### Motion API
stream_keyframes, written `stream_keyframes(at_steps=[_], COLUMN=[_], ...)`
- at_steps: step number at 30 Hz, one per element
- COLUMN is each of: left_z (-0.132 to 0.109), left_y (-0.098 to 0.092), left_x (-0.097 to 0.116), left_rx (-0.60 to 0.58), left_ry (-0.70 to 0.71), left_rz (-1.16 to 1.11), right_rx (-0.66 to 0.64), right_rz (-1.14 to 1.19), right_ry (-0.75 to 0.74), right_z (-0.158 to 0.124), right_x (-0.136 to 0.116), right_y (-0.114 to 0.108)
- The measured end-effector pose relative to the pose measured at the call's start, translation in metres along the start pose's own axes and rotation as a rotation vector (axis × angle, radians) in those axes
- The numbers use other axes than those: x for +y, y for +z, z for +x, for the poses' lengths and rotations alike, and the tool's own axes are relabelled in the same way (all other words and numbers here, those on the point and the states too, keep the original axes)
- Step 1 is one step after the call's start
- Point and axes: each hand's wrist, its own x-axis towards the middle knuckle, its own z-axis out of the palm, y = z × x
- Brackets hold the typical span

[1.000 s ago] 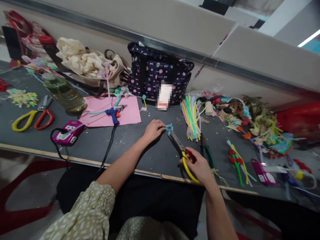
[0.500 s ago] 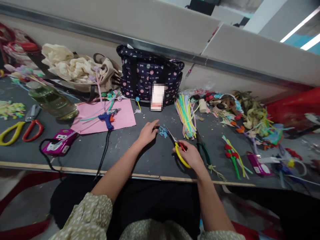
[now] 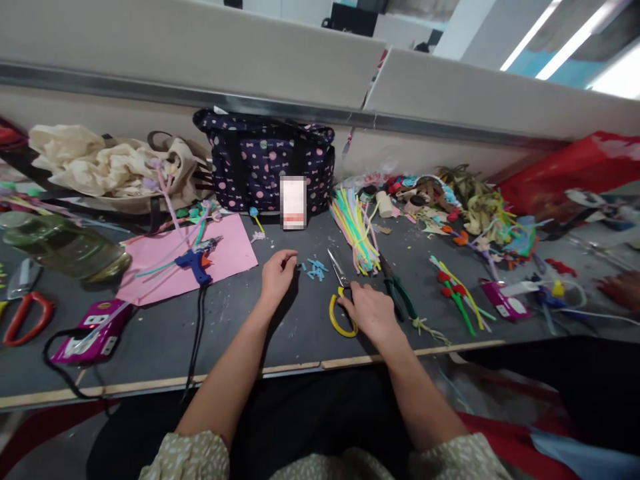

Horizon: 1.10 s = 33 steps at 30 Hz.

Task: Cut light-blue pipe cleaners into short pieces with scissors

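Note:
My left hand point(image 3: 278, 275) is just above the table, left of a small heap of cut blue pieces point(image 3: 314, 269). Its thumb and fingers are drawn together in a pinch; whatever may be between them is too small to make out. Right of the heap, scissors point(image 3: 338, 269) with yellow and red handles lie on the table, their blades together and pointing away from me. My right hand point(image 3: 371, 310) rests over them, its fingers around the far handle, which it hides. The yellow loop point(image 3: 334, 320) shows beside the thumb.
Behind the right hand lie a bundle of pastel pipe cleaners point(image 3: 357, 233) and green-handled pliers point(image 3: 400, 293). A blue glue gun point(image 3: 194, 265) rests on pink paper point(image 3: 235, 243) at left, near a purple power strip point(image 3: 93, 333). A dark patterned bag point(image 3: 270, 160) stands behind. Another person's hand point(image 3: 623, 293) is at far right.
My right hand has lowered the scissors flat to the table, and their blades have closed. My left hand has drawn away from the blue pieces, its fingers curling in. The view has swung right.

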Motion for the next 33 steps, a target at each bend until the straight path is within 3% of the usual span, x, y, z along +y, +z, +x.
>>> stream_keyframes(at_steps=[10, 15, 18, 25, 33], left_z=[0.001, 0.006, 0.007, 0.007, 0.007], left_y=[-0.005, -0.006, -0.007, -0.008, -0.008], left_x=[0.003, 0.0, 0.0, 0.0, -0.004], left_rx=[0.162, 0.268, 0.298, 0.29, 0.257], left_ry=[-0.018, -0.011, 0.006, 0.009, 0.012], left_rz=[-0.078, -0.154, -0.146, -0.122, -0.105], right_rx=[0.291, 0.326, 0.309, 0.294, 0.359], right_rz=[0.228, 0.326, 0.397, 0.458, 0.577], right_ry=[0.141, 0.257, 0.25, 0.177, 0.035], right_z=[0.045, 0.07, 0.08, 0.108, 0.182], right_x=[0.054, 0.089, 0.102, 0.112, 0.099], right_y=[-0.022, -0.015, -0.005, -0.002, -0.028])
